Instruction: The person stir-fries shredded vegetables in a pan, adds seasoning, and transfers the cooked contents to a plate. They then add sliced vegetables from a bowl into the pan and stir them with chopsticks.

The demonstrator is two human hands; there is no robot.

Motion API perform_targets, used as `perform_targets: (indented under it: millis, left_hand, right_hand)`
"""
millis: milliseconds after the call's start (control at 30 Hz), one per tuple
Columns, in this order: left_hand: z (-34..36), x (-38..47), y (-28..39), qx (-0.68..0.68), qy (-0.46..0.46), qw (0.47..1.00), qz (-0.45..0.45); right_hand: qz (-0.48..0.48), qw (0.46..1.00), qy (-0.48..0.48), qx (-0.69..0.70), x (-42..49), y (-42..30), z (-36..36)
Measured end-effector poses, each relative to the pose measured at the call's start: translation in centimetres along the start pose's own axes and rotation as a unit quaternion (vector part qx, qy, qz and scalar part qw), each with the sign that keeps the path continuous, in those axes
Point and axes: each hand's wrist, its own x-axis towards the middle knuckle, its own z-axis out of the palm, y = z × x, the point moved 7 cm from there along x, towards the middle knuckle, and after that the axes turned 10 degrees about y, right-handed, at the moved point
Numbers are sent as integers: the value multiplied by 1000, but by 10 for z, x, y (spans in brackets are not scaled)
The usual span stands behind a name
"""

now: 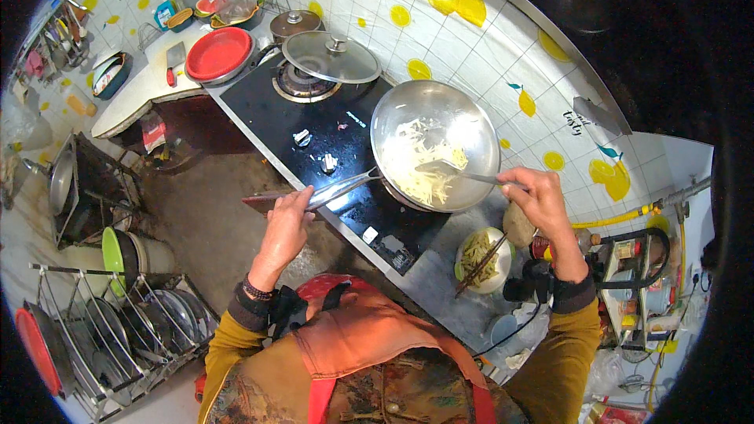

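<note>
A steel wok (pixel 471 129) sits tilted on the right burner of the black glass gas hob (pixel 265 118). Pale shredded food, cut in thin strips, lies in it. My left hand (pixel 288 227) grips the wok's long metal handle (pixel 344 188). In my right hand (pixel 533 191) is a metal spatula (pixel 480 177), its blade among the strips. Below the wok, on the grey counter, stands a bowl (pixel 499 265) of green cooked strips with chopsticks (pixel 483 265) across it. A glass lid (pixel 333 59) rests over the left burner.
A red plate (pixel 219 54) and a cleaver (pixel 175 62) lie on the left counter. Behind the hob stands a lidded pot (pixel 294 23). Condiment racks (pixel 627 288) are on the right, with a yellow gas hose (pixel 618 217) along the wall. A dish rack (pixel 123 330) stands lower left.
</note>
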Motion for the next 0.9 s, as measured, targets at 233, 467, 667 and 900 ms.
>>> perform_targets:
  millis: [233, 467, 667, 900]
  left_hand:
    - [1, -1, -2, -6, -2, 1000, -15]
    - [4, -1, 0, -5, -8, 1000, -2]
    - [9, 8, 15, 0, 5, 999, 45]
    - [16, 11, 18, 39, -3, 998, 49]
  right_hand:
    - [-144, 982, 26, -117, -14, -26, 39]
    - [-69, 966, 162, -188, 19, 37, 23]
    - [190, 971, 123, -78, 17, 129, -2]
    - [428, 855, -5, 293, -27, 141, 116]
